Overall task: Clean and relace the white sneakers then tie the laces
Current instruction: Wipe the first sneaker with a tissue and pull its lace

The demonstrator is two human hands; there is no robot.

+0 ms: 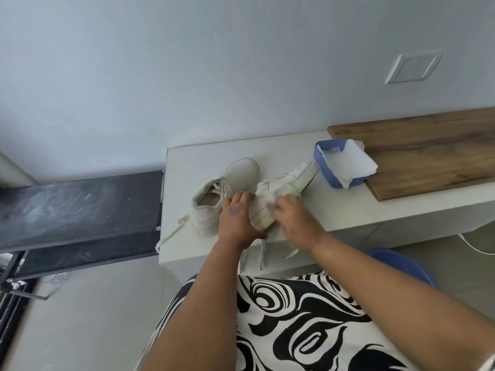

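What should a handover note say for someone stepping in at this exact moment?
Left hand holds the tilted sneaker steady on the white counter. Right hand presses a white wipe against its side.
The other sneaker stands upright beside it, untouched.
Blue tub of paper wipes sits behind.
Loose laces hang over the counter edge.
Done: wiping under way. Left: finish cleaning both, relace, tie.

Single view, head-worn wide-angle camera. Looks forward and steeply down past the person's forearms onto a white counter (348, 210) close below, two sneakers at frame centre. Wall (187, 76) fills the upper half; floor (80, 317) lower left. Edges bowed.
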